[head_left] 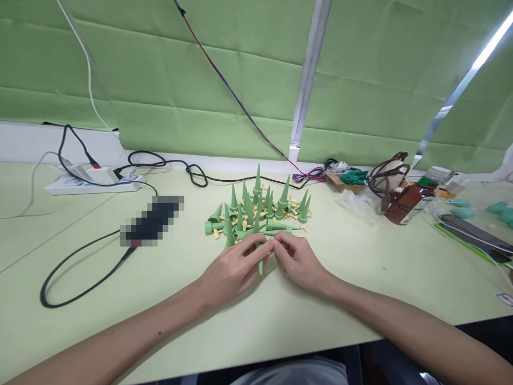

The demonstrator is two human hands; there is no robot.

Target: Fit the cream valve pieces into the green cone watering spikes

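Just in front of a pile of green plastic cone spikes (284, 195), my two hands meet at the fingertips. My left hand (239, 262) is closed round one green cone spike (260, 266), whose narrow tip sticks out below the fingers toward me. Its wide end is hidden by the hand. My right hand (298, 261) is pinched shut against the left fingertips; whatever it grips is too small and covered to make out. In the pile, some spikes stand point up and others lie on their sides. Small yellow plastic valves (303, 228) lie among them.
A dark pixelated device (152, 222) with a black cable lies at the left, near a white power strip (94, 182). Toward the right are a plastic bag (358, 204), a brown bottle (409, 204), a phone-like slab (475, 235) and teal pieces (460, 212). Green-covered panels (240, 80) rise behind.
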